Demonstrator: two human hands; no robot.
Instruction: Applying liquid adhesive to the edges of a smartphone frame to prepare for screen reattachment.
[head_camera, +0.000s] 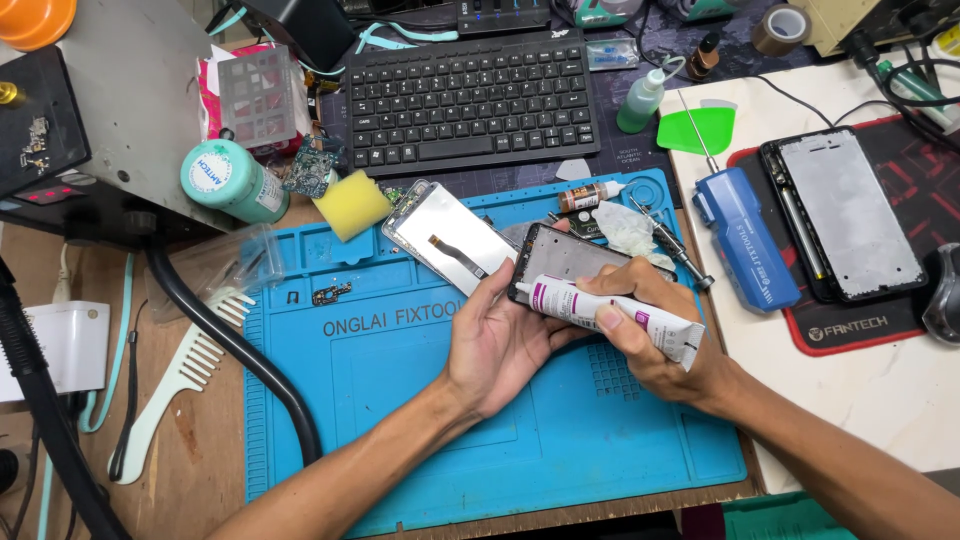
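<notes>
My left hand (500, 335) holds a black phone frame (575, 258) by its near left edge, above a blue work mat (400, 400). My right hand (645, 330) grips a white glue tube (610, 315) with purple print, its tip resting against the frame's left edge. A detached phone screen panel (450, 235) with a flex cable lies face down on the mat just left of the frame.
A black keyboard (470, 95) sits behind the mat. A blue electric screwdriver (745, 240) and another phone frame (845, 215) lie to the right. A yellow sponge (350, 203), teal jar (230, 180), white comb (185, 370) and black hose (230, 345) are at left.
</notes>
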